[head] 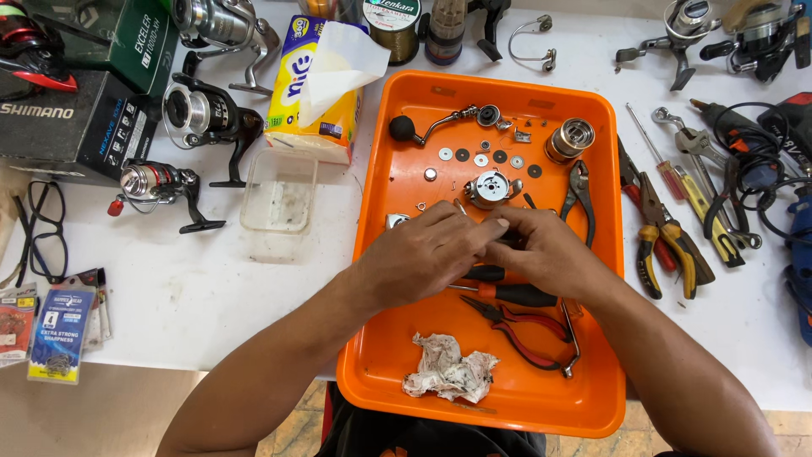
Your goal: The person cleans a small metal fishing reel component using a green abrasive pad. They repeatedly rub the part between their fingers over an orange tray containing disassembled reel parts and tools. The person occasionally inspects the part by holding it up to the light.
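- A white surface [211, 296] fills most of the view; a strip of tiled floor shows past its near edge.
- One orange tray [592, 398] sits on it in front of the person, slightly overhanging the near edge.
- Both hands meet over the middle of the tray: left hand [423, 254] and right hand [545, 250], fingers curled together, fingertips touching. Whatever small part they pinch is hidden, so I cannot tell what they hold.
- In the tray, beyond the hands: one crank handle with a black knob [431, 127], one metal spool [569, 140], one round reel part [492, 188], about eight small washers in a row.
- Also in the tray: one crumpled rag [448, 368], one red-handled pliers [524, 330], one orange-handled screwdriver [507, 293], one grey pliers [580, 195].
- Left of the tray: three spinning reels [207, 114], one clear plastic tub [279, 190], one tissue pack [317, 85], two cardboard boxes, one pair of glasses [38, 228].
- Right of the tray: a cluster of pliers, wrenches and screwdrivers [668, 228].
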